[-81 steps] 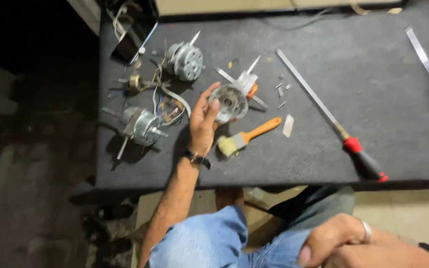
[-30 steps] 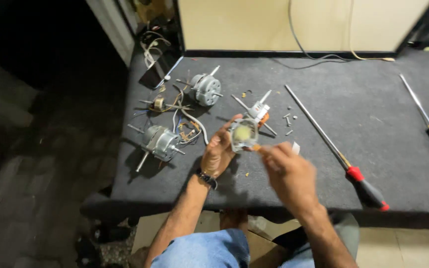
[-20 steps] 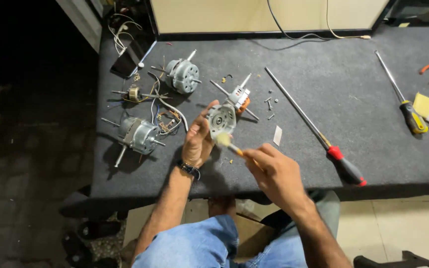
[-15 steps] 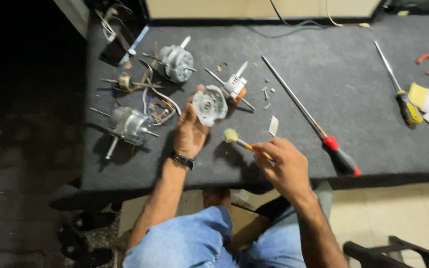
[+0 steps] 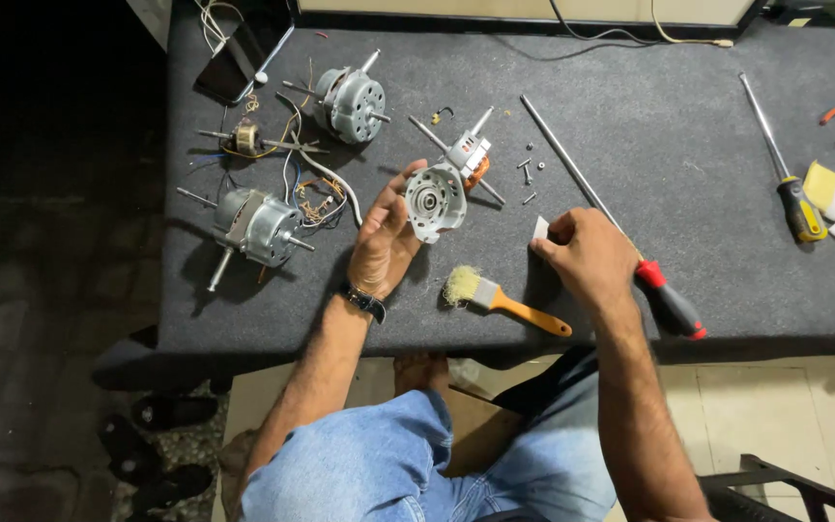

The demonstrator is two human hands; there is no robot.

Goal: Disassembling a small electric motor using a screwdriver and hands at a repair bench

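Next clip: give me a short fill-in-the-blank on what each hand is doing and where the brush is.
1. The left hand holds a round grey motor ____.
2. The right hand pinches a small ____ slip against the table.
3. The brush with the orange handle lies on the table ____ the two hands.
4. The long screwdriver beside the right hand has a ____ handle.

Missing words: cover; white; between; red
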